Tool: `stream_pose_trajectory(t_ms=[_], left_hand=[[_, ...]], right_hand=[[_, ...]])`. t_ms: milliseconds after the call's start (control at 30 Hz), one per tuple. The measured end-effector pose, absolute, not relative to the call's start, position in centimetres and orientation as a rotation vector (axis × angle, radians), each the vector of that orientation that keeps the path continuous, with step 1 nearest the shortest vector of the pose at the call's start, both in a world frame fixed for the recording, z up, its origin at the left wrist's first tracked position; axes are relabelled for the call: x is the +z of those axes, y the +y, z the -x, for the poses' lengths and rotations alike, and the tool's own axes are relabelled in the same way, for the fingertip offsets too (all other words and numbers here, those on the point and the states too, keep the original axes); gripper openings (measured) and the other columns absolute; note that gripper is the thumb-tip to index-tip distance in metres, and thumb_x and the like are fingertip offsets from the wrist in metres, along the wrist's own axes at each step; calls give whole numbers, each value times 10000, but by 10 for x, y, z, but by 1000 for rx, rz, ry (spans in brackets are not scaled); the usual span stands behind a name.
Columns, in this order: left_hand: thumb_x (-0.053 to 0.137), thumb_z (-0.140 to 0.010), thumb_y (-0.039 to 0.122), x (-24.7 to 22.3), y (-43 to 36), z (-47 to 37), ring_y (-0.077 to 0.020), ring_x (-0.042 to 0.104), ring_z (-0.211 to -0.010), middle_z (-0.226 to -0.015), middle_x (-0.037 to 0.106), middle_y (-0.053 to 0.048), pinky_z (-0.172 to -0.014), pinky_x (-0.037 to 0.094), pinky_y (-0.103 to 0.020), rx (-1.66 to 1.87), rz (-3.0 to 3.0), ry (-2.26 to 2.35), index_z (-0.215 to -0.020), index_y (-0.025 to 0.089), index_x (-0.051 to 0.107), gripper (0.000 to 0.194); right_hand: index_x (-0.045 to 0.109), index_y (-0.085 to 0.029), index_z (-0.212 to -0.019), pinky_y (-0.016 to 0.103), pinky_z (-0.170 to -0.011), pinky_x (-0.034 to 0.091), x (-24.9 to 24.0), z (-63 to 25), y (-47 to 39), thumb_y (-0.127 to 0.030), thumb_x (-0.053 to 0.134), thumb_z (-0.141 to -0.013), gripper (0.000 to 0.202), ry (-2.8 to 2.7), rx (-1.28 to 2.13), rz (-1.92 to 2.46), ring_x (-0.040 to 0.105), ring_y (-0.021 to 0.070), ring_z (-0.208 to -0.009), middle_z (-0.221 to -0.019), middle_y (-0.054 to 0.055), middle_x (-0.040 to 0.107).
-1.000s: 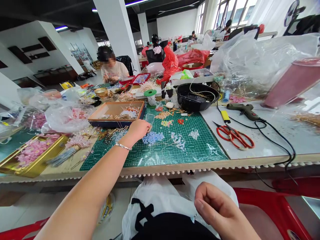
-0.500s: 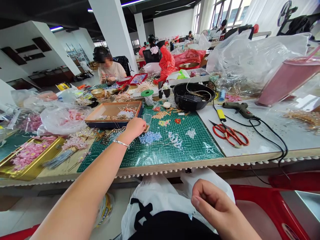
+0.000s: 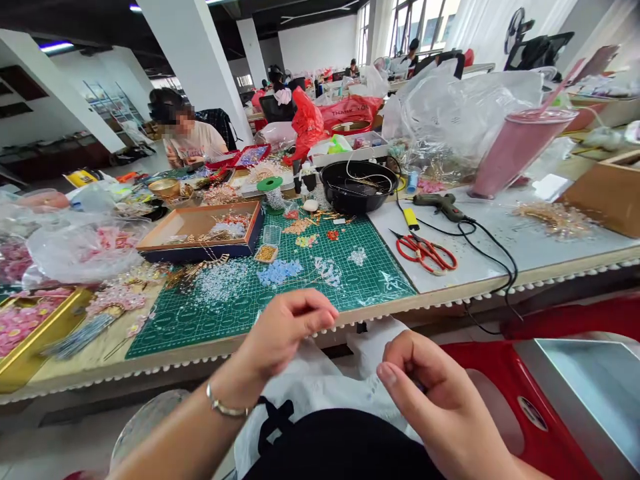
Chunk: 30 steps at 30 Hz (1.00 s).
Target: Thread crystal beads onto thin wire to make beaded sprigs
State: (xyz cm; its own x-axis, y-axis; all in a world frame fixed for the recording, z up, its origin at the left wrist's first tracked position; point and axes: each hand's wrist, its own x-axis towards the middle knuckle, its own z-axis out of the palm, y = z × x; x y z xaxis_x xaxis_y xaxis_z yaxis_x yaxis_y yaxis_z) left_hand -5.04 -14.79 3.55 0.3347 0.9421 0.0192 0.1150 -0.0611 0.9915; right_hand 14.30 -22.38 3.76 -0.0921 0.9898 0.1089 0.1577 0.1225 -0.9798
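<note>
My left hand (image 3: 295,327), with a bracelet on its wrist, is in front of the table edge, thumb and fingers pinched together; anything between them is too small to make out. To its right, my right hand (image 3: 425,383) is held over my lap, fingers curled against the thumb, its contents hidden. Beyond the hands lies a green cutting mat (image 3: 235,320). On it are a small clear box of gold beads (image 3: 267,253), a pile of blue petal-like pieces (image 3: 280,272), white-blue pieces (image 3: 327,272), clear beads (image 3: 220,280) and small red beads (image 3: 333,235).
Red-handled scissors (image 3: 425,253), a glue gun (image 3: 440,205) with a black cable and a pink drink cup (image 3: 520,153) stand on the right. A black bowl (image 3: 355,190), a shallow box (image 3: 200,230) and a green spool (image 3: 270,185) are behind. A person (image 3: 190,133) sits across.
My left hand has drawn back from the small bead box to near my right hand. The view has turned to the right. My right hand stays over my lap.
</note>
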Motion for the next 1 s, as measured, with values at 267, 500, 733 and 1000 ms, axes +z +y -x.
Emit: stream_pose_trajectory(t_ms=[267,500,733,1000], left_hand=[[790,-664,231,37,-202,24,-58,438,-595,-699,566,1,-495,269,-180,899,-825,730,-708,180,731,90],[793,-654,193,40,-206,22,-67,468,-620,-702,574,-3,-503,283,-177,891,-799,727,-706,186,737,76],[784,-667,198,41,-209,21,-80,482,-639,-693,579,-4,-548,324,-192,888,-809,719,-701,185,740,57],[780,-673,198,43,-212,23,-74,476,-622,-681,575,-4,-524,303,-191,885,-813,719,-698,173,738,55]], right_hand=[[409,-222,-601,183,-386,377,47,-135,-232,-180,482,-784,201,-1615,824,1188,435,89,-421,-494,-47,451],[383,-224,-595,176,-376,364,50,-136,-234,-160,478,-768,208,-1628,852,1165,423,81,-401,-473,-53,433],[379,-227,-603,179,-375,360,48,-135,-238,-152,485,-764,207,-1629,867,1156,415,82,-400,-475,-56,423],[392,-225,-600,177,-378,369,49,-134,-237,-158,490,-764,203,-1639,853,1138,422,83,-402,-481,-52,436]])
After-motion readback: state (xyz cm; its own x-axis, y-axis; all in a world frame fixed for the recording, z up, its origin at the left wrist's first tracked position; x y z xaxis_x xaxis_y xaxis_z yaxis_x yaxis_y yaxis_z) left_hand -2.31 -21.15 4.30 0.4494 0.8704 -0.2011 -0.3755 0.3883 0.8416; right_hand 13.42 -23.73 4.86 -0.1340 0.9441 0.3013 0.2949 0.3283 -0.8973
